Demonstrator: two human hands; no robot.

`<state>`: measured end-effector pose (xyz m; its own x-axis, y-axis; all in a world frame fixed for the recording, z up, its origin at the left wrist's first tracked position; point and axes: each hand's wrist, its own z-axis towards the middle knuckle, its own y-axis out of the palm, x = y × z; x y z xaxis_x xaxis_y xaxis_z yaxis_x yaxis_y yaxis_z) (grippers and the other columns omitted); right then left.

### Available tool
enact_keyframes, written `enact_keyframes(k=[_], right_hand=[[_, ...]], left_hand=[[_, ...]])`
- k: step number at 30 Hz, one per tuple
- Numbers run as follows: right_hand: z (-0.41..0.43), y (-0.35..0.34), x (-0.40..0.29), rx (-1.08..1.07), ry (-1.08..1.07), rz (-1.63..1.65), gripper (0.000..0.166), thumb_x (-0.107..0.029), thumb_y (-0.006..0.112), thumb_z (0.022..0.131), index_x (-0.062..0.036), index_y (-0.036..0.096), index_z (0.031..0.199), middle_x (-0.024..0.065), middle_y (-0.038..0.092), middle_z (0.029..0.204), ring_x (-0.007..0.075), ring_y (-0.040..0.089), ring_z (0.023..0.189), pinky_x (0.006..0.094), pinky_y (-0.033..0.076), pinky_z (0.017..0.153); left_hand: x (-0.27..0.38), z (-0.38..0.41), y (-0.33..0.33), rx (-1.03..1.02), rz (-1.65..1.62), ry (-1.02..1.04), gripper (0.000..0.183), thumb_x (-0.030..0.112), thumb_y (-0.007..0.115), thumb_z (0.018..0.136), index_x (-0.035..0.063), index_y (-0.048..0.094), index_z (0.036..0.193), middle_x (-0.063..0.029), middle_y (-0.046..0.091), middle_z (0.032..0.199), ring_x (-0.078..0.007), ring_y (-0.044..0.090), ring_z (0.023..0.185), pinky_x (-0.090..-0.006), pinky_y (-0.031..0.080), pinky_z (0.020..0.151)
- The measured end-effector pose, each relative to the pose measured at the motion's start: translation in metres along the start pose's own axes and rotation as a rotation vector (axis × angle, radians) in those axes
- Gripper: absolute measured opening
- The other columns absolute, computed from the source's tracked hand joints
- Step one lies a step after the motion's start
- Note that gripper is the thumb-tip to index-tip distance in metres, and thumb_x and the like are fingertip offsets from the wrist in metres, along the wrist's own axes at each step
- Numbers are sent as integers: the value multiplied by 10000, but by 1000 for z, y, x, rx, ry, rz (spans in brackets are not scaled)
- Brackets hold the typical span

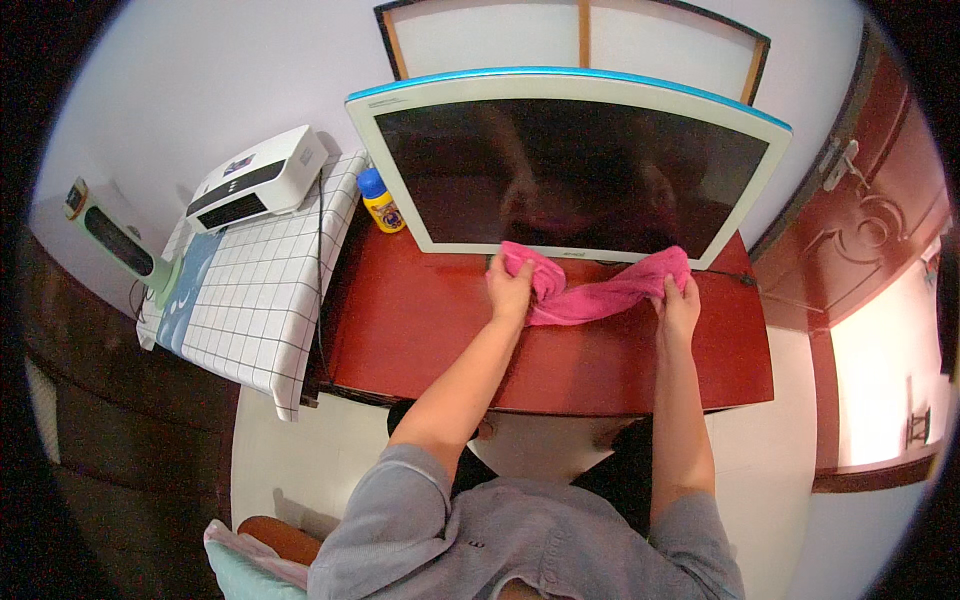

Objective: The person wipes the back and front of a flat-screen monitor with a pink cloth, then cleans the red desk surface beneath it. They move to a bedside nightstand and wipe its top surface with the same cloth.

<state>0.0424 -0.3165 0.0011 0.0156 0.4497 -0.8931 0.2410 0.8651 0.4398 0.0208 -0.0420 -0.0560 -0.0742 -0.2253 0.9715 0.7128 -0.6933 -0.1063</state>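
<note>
A pink cloth (592,301) stretches between my two hands, sagging in the middle over the red tabletop (420,322). Its left end is pinched between the thumb and fingers of my left hand (511,289). My right hand (679,304) grips the other end, near the lower right corner of the screen. Directly behind the cloth stands a flat-screen monitor (577,176) with a white frame and a blue top edge; its dark screen reflects my arms. The cloth's upper ends overlap the monitor's lower frame in view; whether they touch it I cannot tell.
A yellow bottle with a blue cap (384,202) stands left of the monitor. Further left, a checked tablecloth (247,300) carries a white fan heater (259,180) and a green-and-black upright device (120,240). A dark cable (321,285) hangs between the tables. A red-brown door (870,202) is at right.
</note>
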Motion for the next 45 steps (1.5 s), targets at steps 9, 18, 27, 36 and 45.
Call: enact_keyframes(k=[9, 18, 27, 36, 45], right_hand=[[53, 9, 42, 513, -367, -498, 603, -161, 666, 950, 55, 423, 1458, 225, 534, 1419, 314, 533, 1278, 376, 401, 1084], [15, 62, 87, 208, -720, -763, 419, -62, 729, 829, 46, 553, 1194, 188, 610, 1132, 328, 589, 1071, 404, 433, 1000], [-50, 165, 97, -372, -790, -889, 364, -14, 668, 773, -6, 580, 1125, 231, 622, 1080, 445, 581, 1068, 488, 477, 904], [-76, 261, 102, -762, -1126, -1042, 350, -74, 608, 816, -80, 604, 1166, 148, 641, 1063, 346, 667, 907, 441, 557, 757], [-78, 276, 132, -842, -1218, -1485, 122, -158, 616, 837, -114, 708, 905, 93, 695, 812, 280, 701, 702, 423, 562, 594]], left_hand=[[-18, 6, -66, 14, 539, 158, 382, 215, 643, 924, 1, 576, 1233, -239, 622, 1176, -426, 588, 1120, -476, 480, 959], [-1, -6, -63, -81, 480, 330, 374, 246, 661, 912, 92, 631, 1252, -171, 622, 1105, -375, 610, 1054, -452, 495, 914], [-4, -6, -61, -134, 521, 330, 364, 213, 717, 835, 100, 679, 1179, -139, 602, 1077, -353, 606, 1017, -447, 502, 894], [-9, 0, -68, -253, 518, 214, 482, 302, 593, 920, 46, 560, 1327, -207, 620, 1250, -409, 554, 1189, -482, 439, 1001], [-11, -8, -66, -298, 603, 30, 468, 380, 562, 932, 58, 594, 1271, -216, 612, 1304, -375, 567, 1208, -455, 430, 1028]])
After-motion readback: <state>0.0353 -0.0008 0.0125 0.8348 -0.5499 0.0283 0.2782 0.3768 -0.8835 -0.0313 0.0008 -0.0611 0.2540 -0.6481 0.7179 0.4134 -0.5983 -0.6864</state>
